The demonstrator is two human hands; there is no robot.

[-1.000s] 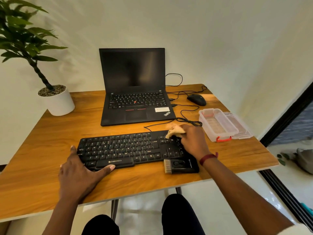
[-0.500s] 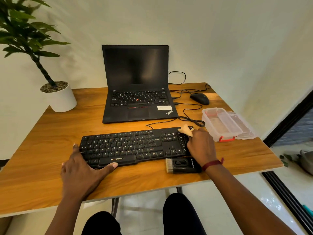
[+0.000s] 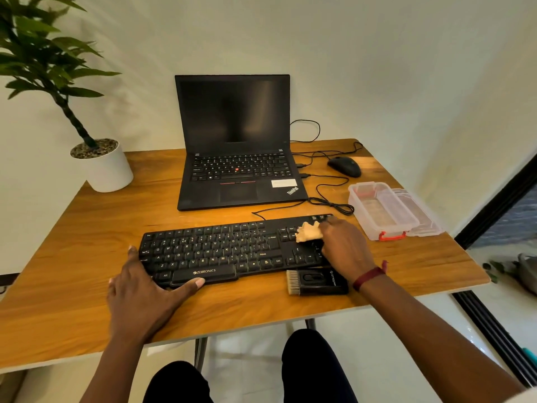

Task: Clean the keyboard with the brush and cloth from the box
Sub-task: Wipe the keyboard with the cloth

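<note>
Desk: wooden tabletop (image 3: 87, 257) against a pale wall, white tiled floor below.
Back of desk: open ThinkPad laptop (image 3: 236, 146), black mouse (image 3: 344, 166), white potted plant (image 3: 101, 167) at the far left corner.
Keyboard: black Zebronics keyboard (image 3: 220, 248) lies flat near the front edge.
Right hand: right hand (image 3: 345, 251) is curled over a crumpled beige cloth (image 3: 309, 232), pressing it on the keyboard's right-hand keys.
Left hand: left hand (image 3: 139, 292) lies flat and spread, thumb against the keyboard's front edge, holding nothing.
Brush: black brush (image 3: 316, 283) lies on the desk just in front of the keyboard.
Box: clear plastic box (image 3: 377, 210), open, stands to the right with its lid (image 3: 418, 212) beside it.
</note>
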